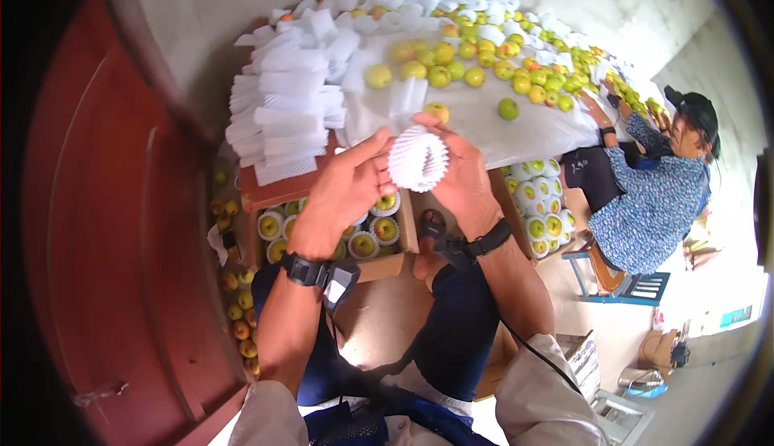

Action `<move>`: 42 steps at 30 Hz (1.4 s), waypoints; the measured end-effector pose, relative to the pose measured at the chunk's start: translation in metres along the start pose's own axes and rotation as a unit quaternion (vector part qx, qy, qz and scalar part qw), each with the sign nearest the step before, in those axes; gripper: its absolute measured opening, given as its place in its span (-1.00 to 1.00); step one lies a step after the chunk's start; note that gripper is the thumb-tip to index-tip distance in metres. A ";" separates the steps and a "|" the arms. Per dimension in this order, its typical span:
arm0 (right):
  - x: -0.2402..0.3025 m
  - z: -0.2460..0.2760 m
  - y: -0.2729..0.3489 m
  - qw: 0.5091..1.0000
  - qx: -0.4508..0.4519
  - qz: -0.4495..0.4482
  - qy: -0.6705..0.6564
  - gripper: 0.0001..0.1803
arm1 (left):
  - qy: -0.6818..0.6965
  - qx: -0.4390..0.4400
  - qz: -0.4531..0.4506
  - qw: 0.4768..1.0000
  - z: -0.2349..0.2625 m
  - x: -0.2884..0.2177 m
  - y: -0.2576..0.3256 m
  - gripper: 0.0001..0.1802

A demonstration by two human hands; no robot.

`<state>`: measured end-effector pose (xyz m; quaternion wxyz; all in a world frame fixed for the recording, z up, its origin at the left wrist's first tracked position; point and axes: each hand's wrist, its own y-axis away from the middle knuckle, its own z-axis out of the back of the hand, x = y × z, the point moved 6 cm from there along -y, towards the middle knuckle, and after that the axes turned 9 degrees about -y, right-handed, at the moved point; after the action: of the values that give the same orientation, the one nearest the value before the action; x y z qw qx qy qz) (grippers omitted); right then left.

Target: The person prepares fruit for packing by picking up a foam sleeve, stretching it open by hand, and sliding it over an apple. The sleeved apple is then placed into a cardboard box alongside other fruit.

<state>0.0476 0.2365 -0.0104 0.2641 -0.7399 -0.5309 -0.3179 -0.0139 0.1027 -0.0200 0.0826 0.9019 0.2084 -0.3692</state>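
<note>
A white foam net sleeve is held up in front of me between both hands, its ringed opening facing me. My left hand pinches its left side with the fingertips. On the other side my right hand curls its fingers and thumb round the sleeve. Whether a fruit sits inside it cannot be seen. Just beyond my right fingers is a yellow-green apple. Flat foam sleeves lie stacked on the table to the left. Below my hands, a cardboard box holds apples in foam sleeves.
Loose apples and more sleeves cover the plastic-lined table. A second box of wrapped apples stands right. Beside it a co-worker sits, reaching into the apples. A red door and floor apples are left.
</note>
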 end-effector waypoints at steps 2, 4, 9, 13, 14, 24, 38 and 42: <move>0.003 -0.005 0.000 0.997 -0.002 -0.030 -0.070 -0.69 | 0.021 0.013 0.033 0.999 -0.001 0.003 0.003 -0.68; 0.002 -0.010 0.003 0.992 -0.030 -0.057 -0.106 -0.70 | 0.010 0.005 0.047 0.999 -0.007 0.004 0.004 -0.74; 0.006 -0.009 0.004 0.994 0.005 -0.054 -0.092 -0.69 | -0.012 0.020 0.061 0.998 -0.006 0.009 0.004 -0.69; 0.004 -0.009 0.006 0.994 0.036 -0.064 -0.081 -0.66 | 0.005 0.014 0.016 1.000 0.015 0.013 -0.001 -0.65; 0.004 -0.011 0.007 0.993 0.055 -0.066 -0.086 -0.66 | 0.008 -0.015 0.003 1.000 0.013 0.010 0.000 -0.63; 0.003 -0.010 0.003 0.993 0.041 -0.055 -0.092 -0.68 | -0.028 0.056 0.009 0.998 -0.002 0.012 0.002 -0.51; -0.007 0.012 0.002 0.995 -0.093 -0.011 0.045 -0.69 | 0.007 -0.055 -0.099 0.994 0.017 -0.016 0.005 -0.55; 0.023 0.028 0.013 0.944 -0.154 0.211 0.200 -0.83 | -0.044 -0.084 -0.088 0.992 0.006 -0.021 -0.002 -0.51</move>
<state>0.0707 0.2669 -0.0119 0.3082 -0.7880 -0.2434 -0.4742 -0.0313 0.0959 -0.0098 0.1343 0.8529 0.3137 -0.3952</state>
